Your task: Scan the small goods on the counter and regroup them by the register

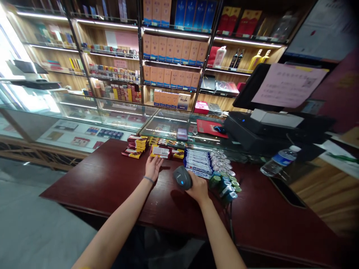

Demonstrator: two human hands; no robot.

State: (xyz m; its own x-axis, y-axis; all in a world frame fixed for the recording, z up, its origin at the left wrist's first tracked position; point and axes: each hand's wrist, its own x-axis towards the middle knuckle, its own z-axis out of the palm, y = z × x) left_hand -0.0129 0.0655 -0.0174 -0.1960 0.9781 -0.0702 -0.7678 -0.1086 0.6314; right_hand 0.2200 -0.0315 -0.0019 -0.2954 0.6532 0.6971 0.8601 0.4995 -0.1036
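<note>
- Pink sheet (288,85) on the monitor (244,98): printed lines and a square code (310,81), too blurred to read.
- White label (161,151) on the red-and-yellow packet (153,150): print too small.
- Blue boxes (189,15): pale characters, unreadable.
- Water bottle (269,169): blue label (282,159), wording illegible.

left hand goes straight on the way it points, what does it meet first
Most likely the red-and-yellow packet at the tips of the left hand, though depth makes contact unclear.

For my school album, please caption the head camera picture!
Left hand at a labelled packet, right hand holding a dark scanner.
</note>
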